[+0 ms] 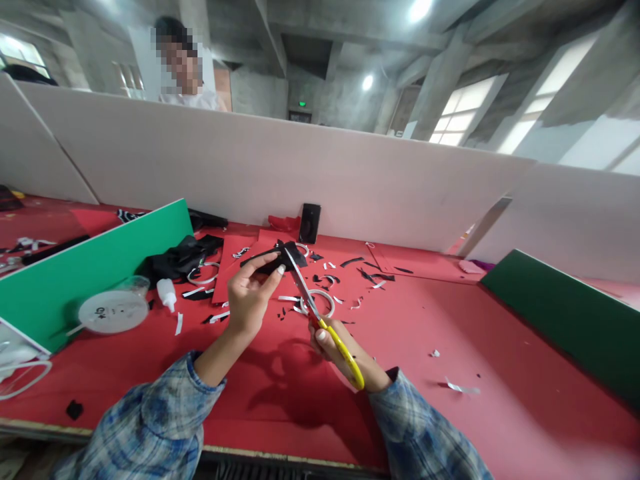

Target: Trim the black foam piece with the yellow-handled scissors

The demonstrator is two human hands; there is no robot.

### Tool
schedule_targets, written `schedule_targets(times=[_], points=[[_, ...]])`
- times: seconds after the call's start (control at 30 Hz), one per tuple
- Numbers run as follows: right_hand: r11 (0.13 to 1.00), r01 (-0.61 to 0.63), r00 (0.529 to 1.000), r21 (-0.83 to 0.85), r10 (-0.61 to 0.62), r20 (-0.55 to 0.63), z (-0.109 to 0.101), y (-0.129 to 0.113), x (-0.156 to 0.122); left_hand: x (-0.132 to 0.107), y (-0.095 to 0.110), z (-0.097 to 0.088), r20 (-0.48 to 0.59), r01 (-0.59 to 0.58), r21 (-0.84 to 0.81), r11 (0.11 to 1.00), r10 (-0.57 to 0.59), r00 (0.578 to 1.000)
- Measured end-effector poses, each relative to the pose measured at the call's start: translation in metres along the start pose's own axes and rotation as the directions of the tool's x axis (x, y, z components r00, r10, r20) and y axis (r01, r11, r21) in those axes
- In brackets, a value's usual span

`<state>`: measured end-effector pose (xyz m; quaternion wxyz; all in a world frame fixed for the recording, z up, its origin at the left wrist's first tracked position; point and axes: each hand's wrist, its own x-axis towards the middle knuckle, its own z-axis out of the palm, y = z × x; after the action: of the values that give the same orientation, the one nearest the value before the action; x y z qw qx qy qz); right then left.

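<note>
I have two hands ahead of me, held apart above the table [400,320]. My left hand [250,297] pinches a black piece [299,257] between thumb and fingers. My right hand [326,344] is wrapped on the yellow handle of the scissors [321,323], whose tips meet the black piece; I can't tell if they bite into it. Below the blades lies a white ring [331,303], with black scraps [353,261] strewn around and to the right. Left of my hands I see a bottle [167,293] on its side, a round tub [113,313] and a green board [100,250]. Beyond, a phone [310,223] leans on the white partition [250,160]; behind that, a person [187,98].
</note>
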<state>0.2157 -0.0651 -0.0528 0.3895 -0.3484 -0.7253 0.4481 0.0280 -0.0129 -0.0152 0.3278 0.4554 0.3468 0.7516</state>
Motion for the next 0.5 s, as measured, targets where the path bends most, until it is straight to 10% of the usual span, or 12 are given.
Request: schedule_targets(times=[0.5], points=[[0.999, 0.003, 1.0, -0.033, -0.004, -0.031, 0.0036, -0.0091, -0.0001, -0.0011, 0.004, 0.0004, 0.005, 0.015, -0.009, 1.0, -0.015, 1.0]])
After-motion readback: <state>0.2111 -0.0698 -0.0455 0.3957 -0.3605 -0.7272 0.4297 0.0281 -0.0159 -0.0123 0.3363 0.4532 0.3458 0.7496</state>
